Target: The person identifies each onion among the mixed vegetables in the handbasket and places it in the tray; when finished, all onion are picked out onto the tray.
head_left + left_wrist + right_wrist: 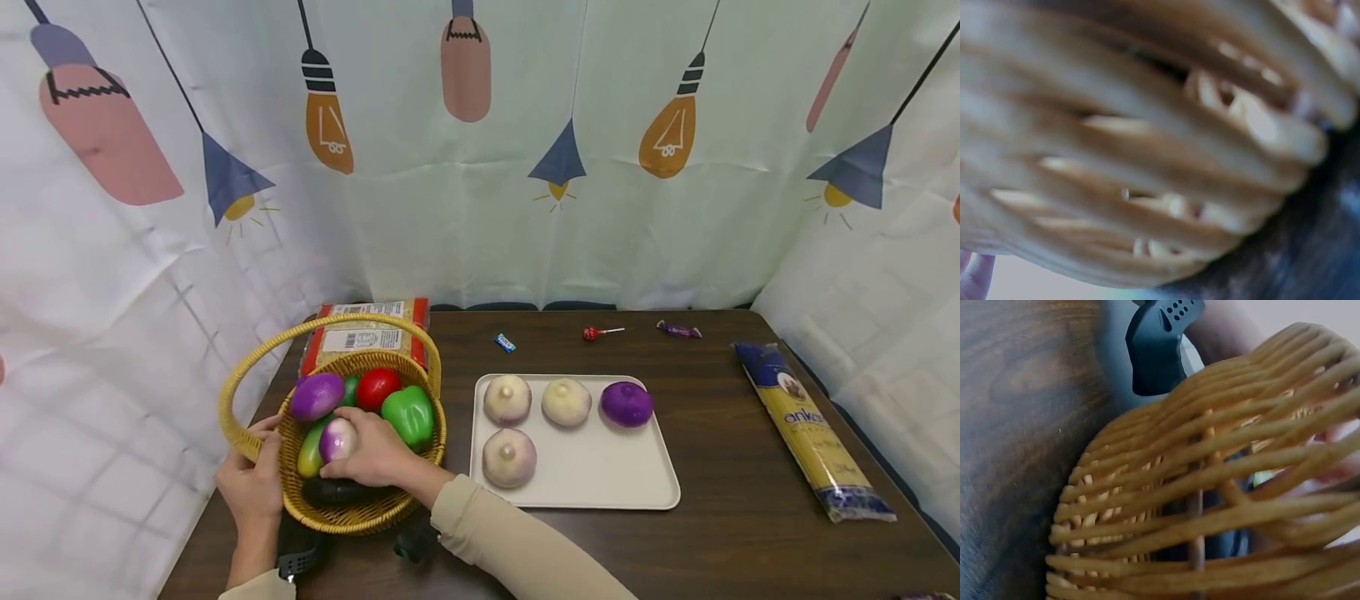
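A yellow wicker basket (352,525) full of vegetables stands at the table's left side. My left hand (253,483) grips its rim where the arched handle (234,387) begins. Inside the basket, my right hand (372,448) holds a purple-and-white onion (339,438) between thumb and fingers. Around that hand lie a purple vegetable (317,396), a red tomato (378,387), a green bell pepper (409,417), a yellow-green vegetable (311,454) and a dark eggplant (341,492). Blurred basket weave (1147,150) fills the left wrist view; the right wrist view shows the basket's outer side (1166,481).
Right of the basket is a white tray (600,483) with several pale bulbs (509,458) and a purple one (627,404). Behind stand a red packet (417,312), a small blue candy (505,342), a lollipop (590,333) and a purple candy (678,330). A pasta bag (810,429) lies far right.
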